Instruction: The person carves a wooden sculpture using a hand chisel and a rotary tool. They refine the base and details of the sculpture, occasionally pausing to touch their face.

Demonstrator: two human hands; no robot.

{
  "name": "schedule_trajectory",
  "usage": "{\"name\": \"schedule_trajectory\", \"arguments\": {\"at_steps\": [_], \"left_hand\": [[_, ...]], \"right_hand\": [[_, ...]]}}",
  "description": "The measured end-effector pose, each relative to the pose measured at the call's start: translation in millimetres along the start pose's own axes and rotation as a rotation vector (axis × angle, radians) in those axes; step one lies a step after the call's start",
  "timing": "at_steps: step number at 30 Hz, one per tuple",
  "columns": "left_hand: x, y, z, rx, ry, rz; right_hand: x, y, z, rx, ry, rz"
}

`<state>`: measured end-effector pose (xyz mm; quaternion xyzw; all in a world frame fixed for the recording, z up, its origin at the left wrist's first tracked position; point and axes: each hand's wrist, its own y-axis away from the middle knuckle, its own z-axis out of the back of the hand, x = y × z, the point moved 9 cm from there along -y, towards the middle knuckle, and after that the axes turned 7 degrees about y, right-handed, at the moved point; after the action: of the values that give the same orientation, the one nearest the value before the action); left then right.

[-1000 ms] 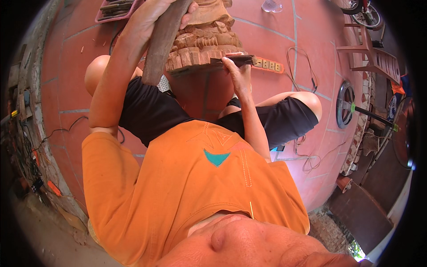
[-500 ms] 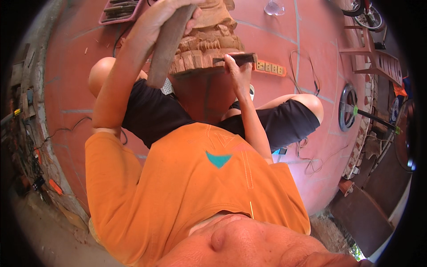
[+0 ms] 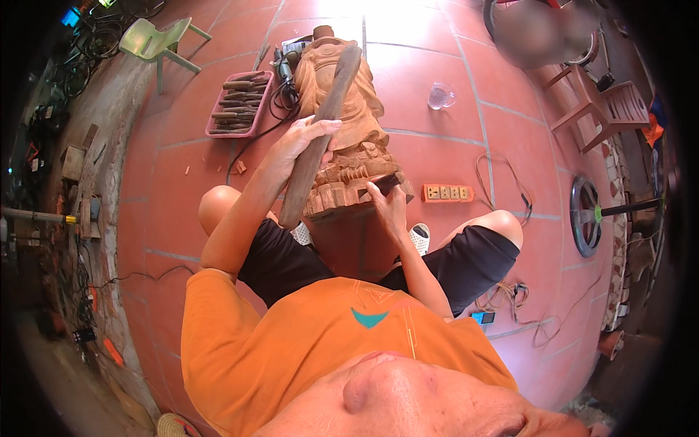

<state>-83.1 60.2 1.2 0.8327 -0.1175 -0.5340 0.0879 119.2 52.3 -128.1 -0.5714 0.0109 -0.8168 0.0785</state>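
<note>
A carved wooden statue (image 3: pixel 342 91) of a robed figure lies in front of me, its rough stepped base (image 3: pixel 338 198) towards me. My left hand (image 3: pixel 307 138) is closed around the middle of a long, flat-sided wooden club (image 3: pixel 308 173), which slants over the statue's left part. At the base's right part, my right hand (image 3: pixel 391 206) grips a chisel (image 3: pixel 386 181) with a dark handle. Its thin end points left against the carved wood; the exact contact is too small to make out. Club and chisel are apart.
Left of the statue sits a pink basket (image 3: pixel 231 136) of chisels, beside a corded power tool (image 3: pixel 285 77). An orange power strip (image 3: pixel 448 193) and a clear plastic cup (image 3: pixel 440 96) are to the right. Cables (image 3: pixel 502 156) cross the tiled floor. Plastic chairs stand farther off.
The view has tilted up, so the whole statue and the basket now show. The chisel has shifted left along the base and slants more. Both hands keep their grip.
</note>
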Motion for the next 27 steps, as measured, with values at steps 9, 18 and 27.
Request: {"name": "schedule_trajectory", "arguments": {"at_steps": [9,18,27], "left_hand": [[24,2,-21,0.039,-0.162,0.076],[23,2,-50,0.105,-0.388,-0.108],[-73,44,-57,-0.171,-0.51,-0.44]], "right_hand": [[-32,0,-1,-0.023,0.04,0.028],[-9,5,5,0.01,0.082,0.01],[-7,0,7,-0.008,0.102,-0.015]]}}
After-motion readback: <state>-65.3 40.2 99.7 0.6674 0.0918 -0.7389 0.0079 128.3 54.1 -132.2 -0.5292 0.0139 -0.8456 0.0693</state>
